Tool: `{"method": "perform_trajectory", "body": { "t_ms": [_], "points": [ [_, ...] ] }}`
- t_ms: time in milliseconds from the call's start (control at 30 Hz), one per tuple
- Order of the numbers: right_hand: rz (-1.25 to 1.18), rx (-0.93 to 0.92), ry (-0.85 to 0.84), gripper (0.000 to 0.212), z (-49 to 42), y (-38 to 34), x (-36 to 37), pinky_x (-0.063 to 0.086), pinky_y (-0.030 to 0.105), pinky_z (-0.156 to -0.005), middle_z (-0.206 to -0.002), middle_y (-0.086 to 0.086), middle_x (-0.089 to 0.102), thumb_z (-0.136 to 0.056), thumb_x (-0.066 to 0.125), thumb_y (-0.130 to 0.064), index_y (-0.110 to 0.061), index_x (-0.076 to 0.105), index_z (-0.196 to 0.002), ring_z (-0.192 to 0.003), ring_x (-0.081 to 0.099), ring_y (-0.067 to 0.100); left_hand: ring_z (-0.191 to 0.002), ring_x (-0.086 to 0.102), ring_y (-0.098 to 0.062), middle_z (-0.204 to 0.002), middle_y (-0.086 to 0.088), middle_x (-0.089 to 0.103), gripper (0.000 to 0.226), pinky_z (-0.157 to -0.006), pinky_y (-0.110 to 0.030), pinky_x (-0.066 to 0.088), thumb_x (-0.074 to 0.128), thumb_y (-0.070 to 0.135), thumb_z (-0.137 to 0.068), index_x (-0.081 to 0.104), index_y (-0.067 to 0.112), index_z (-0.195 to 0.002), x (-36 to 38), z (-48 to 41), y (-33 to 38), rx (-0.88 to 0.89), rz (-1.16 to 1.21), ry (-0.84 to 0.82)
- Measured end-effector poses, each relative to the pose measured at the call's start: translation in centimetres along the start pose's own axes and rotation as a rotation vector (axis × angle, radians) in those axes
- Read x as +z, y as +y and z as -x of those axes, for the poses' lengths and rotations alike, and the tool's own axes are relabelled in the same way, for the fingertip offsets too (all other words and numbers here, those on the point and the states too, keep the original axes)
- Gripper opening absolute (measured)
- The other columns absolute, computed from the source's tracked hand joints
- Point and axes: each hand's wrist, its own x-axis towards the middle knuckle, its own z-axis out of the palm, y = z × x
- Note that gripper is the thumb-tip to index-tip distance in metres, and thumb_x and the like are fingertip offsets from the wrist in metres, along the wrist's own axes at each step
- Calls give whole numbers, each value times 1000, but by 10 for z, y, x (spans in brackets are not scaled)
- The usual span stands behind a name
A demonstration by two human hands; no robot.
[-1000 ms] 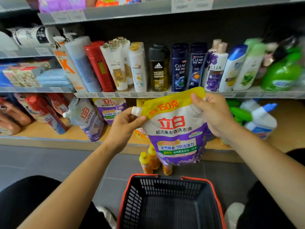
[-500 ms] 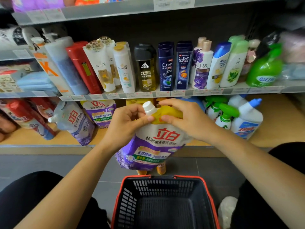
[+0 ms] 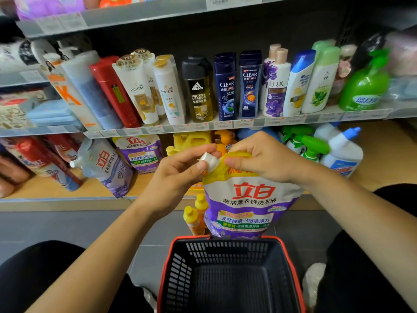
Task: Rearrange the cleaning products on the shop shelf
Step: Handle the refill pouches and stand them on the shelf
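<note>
Landmark: the basket (image 3: 178,267), on the floor between my knees.

Up and left of the basket, on the bottom shelf (image 3: 56,193): a pale spout pouch (image 3: 106,166) leaning over. Just beside it stands a purple pouch (image 3: 140,152) of the same brand as the one I hold. I judge that group is where mine belongs.

Above the basket's left half: my left hand (image 3: 178,177), thumb and fingertips pinched on the white cap (image 3: 207,160) of the detergent pouch (image 3: 248,204). This steadies the spout or checks the cap; I cannot tell which.

The pouch hangs upright over the basket's far rim, off the shelf, label towards me so I can read it.

Above the basket's right half: my right hand (image 3: 266,161), fingers curled round the folded yellow top edge, taking the weight. The bag is soft and sags, hence two hands.

Beyond the far rim: small yellow-capped bottles (image 3: 194,218) on the floor, partly behind the pouch.

Up and right of the basket: green spray bottles (image 3: 313,147) and a white bottle (image 3: 340,152) with a blue cap.
</note>
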Motion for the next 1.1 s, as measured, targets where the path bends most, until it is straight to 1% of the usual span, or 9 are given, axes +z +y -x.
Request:
{"method": "perform_trajectory", "body": {
  "t_ms": [133, 200, 267, 400, 500, 633, 733, 967, 1100],
  "points": [
    [16, 11, 41, 32, 1, 0, 1, 47, 44, -65, -76, 29, 63, -95, 64, -21, 7, 71, -82, -68, 52, 18, -117, 68, -25, -117, -7, 75, 27, -91, -32, 57, 75, 22, -88, 77, 28, -115, 5, -2, -1, 69, -100, 105],
    [68, 1, 76, 35, 2, -1, 4, 45, 44, -64, -72, 30, 60, -95, 65, -20, 10, 69, -78, -65, 48, 18, -111, 71, -26, -111, -6, 77, 24, -89, -32, 58, 73, 24, -86, 79, 27, -109, 7, -2, 1, 104, -177, 164],
    [126, -19, 107, 35, 3, -1, 8, 40, 42, -61, -67, 26, 59, -96, 65, -20, 9, 70, -76, -59, 45, 23, -106, 72, -26, -107, -4, 78, 24, -88, -32, 59, 72, 27, -86, 76, 24, -110, 6, -1, 1, 127, -270, 181],
    [224, -55, 149, 35, 6, -1, 15, 44, 44, -64, -72, 20, 67, -98, 62, -25, 5, 74, -84, -69, 60, 32, -96, 74, -19, -101, -2, 79, 22, -82, -27, 59, 69, 22, -89, 75, 17, -109, 7, 0, 1, 156, -378, 229],
    [324, -93, 140, 41, 4, -4, 20, 47, 47, -66, -76, 17, 70, -99, 58, -33, 2, 74, -84, -71, 63, 30, -94, 75, -15, -100, 0, 79, 22, -79, -27, 59, 69, 22, -91, 76, 12, -109, 5, 0, -2, 163, -419, 274],
    [425, -122, 125, 49, 4, -7, 26, 47, 45, -67, -71, 9, 69, -95, 48, -44, -6, 74, -79, -70, 62, 25, -88, 73, -13, -96, 2, 79, 21, -77, -32, 60, 70, 28, -88, 78, 15, -102, 5, 0, -5, 162, -453, 339],
    [410, -129, 117, 42, 4, -4, 25, 47, 46, -65, -68, 9, 66, -98, 56, -38, -6, 72, -76, -67, 60, 25, -92, 72, -12, -97, 0, 79, 18, -79, -27, 57, 68, 23, -90, 77, 15, -104, 2, 0, -4, 165, -454, 288],
    [116, -51, 146, 19, 3, 1, 14, 49, 45, -66, -77, 10, 73, -95, 65, -19, -6, 79, -91, -73, 64, 27, -109, 69, -24, -111, -14, 73, 25, -89, -31, 56, 65, 8, -91, 72, 1, -114, -3, -1, 7, 327, -547, 90],
    [43, -31, 115, 21, 3, 3, 15, 51, 39, -65, -81, 7, 73, -95, 64, -20, -6, 79, -94, -69, 64, 13, -108, 72, -22, -115, -14, 74, 34, -86, -28, 58, 68, 5, -89, 68, -3, -122, -7, 2, 6, 273, -472, 84]
  ]
}}
